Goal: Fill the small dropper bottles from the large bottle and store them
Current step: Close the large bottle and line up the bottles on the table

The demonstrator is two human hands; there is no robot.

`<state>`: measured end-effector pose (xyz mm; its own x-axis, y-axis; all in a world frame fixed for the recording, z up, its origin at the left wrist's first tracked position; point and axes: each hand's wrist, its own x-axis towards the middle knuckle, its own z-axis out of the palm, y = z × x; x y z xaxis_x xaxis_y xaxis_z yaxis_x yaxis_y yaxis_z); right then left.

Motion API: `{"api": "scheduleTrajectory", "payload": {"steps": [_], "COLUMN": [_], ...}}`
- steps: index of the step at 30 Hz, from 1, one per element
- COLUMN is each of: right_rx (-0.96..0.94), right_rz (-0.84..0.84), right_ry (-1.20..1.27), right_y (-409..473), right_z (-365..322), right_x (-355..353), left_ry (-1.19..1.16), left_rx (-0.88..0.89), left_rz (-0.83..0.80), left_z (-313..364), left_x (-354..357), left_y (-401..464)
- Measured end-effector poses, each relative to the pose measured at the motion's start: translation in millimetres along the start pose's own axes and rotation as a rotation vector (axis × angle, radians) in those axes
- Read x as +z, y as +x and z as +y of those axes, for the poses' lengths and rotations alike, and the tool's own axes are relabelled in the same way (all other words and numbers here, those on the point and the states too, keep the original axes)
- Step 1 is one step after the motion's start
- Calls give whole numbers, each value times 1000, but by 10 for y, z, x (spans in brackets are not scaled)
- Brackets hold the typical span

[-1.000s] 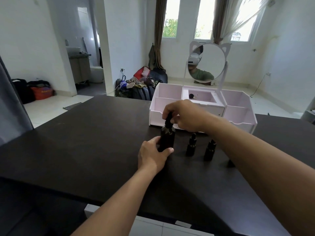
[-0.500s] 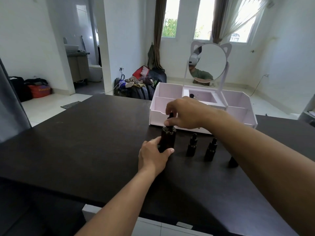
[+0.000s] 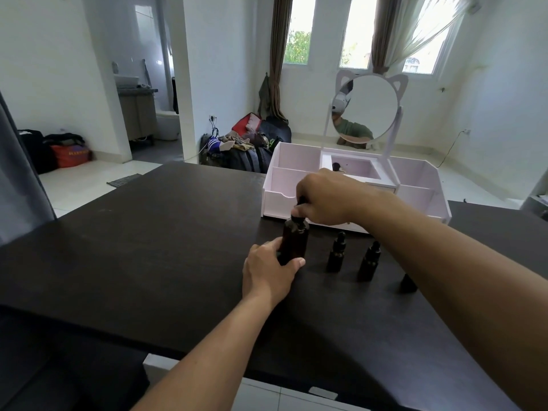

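1. We see the large bottle [image 3: 294, 241] upright on the dark table [image 3: 148, 247], just in front of the white organiser [image 3: 278, 200].
2. Its dropper cap [image 3: 300, 209] now sits higher than a second ago, seemingly coming free of the neck; we judge unscrewing nearly done, filling not yet begun.
3. Our right hand [image 3: 324, 200] arches over the bottle, fingers pinched together on the cap.
4. Our left hand [image 3: 268, 272] rests on the table, fingers and thumb clamped around the bottle's base, steadying it as before.
5. Two small bottles [image 3: 336, 253], [image 3: 369, 261] stand capped to the right; a third [image 3: 408, 282] hides partly behind the right forearm.
6. A mirror [image 3: 365, 108] rises behind the organiser.
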<state>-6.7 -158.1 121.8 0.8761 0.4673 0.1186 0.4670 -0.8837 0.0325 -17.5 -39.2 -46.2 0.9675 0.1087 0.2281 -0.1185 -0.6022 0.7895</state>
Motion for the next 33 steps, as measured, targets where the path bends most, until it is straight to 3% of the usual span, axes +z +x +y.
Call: {"api": "scheduleTrajectory", "payload": {"steps": [33], "right_rx": [26], "right_rz": [55], "right_ry": [158], "right_y": [-14], "right_z": [-44], "right_x": [64], "left_ry": [15], "left_rx": [-2], "left_rz": [-2], "left_z": [27], "left_x": [-40], "left_y": [-10]}}
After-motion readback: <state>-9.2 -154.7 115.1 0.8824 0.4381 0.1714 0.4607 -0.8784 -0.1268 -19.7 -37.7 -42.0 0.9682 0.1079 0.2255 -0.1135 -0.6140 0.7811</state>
